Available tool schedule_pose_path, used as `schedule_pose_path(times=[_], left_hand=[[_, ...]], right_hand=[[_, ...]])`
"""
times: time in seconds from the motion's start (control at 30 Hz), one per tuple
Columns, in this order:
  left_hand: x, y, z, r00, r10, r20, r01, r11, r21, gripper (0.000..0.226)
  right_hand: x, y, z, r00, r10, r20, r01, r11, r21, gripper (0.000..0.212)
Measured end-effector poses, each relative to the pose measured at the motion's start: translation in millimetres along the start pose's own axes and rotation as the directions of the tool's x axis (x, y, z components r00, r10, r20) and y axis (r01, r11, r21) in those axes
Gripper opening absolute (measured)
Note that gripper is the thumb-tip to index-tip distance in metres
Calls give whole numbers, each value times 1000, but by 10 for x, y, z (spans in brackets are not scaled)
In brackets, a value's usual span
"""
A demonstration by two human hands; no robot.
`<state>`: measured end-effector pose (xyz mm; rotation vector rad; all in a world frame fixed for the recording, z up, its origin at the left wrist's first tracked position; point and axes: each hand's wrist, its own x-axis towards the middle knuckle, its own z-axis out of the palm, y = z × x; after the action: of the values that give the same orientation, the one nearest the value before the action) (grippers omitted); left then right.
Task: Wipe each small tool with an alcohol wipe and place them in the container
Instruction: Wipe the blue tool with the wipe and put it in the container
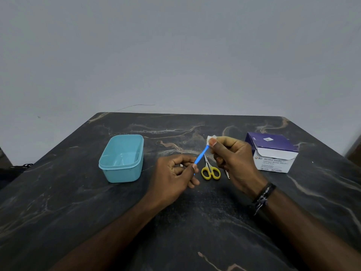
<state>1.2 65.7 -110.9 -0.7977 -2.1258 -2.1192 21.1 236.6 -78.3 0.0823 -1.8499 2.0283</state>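
**Hidden and unreadable, head view**

Far tip of blue tool [200, 156] is wrapped in white wipe [211, 139]; near end is masked by left hand [174, 176]. A thin metal tool [227, 174] is mostly covered by right hand [233, 159]; type cannot be told. Small print on swab box [272, 153] is blurred. Both forearms are cut off by the bottom edge.

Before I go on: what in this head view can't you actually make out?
- Upper tip of the blue tool: covered by the wipe the right hand pinches.
- Its lower end: behind the left hand fingers.
- Thin metal tool: mostly behind the right hand; type unclear.
- Small print on the swab box: too small.
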Motion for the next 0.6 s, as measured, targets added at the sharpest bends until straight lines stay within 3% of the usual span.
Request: schedule_pose_path(times=[0.17, 0.33, 0.6], left_hand=[[60, 62, -34, 976, 19, -218, -49, 990, -132, 13], [107, 140, -93, 915, 21, -404, -137, 956, -261, 24], [130, 140, -107, 904, 39, -426, -152, 960, -236, 48]], right_hand=[[1, 8, -13, 1000, 8, -5, -8, 1000, -30, 11], [-53, 43, 55, 996, -21, 89, 40, 977, -210, 10], [-138, 17, 99, 960, 101, 262, -20, 955, -295, 11]])
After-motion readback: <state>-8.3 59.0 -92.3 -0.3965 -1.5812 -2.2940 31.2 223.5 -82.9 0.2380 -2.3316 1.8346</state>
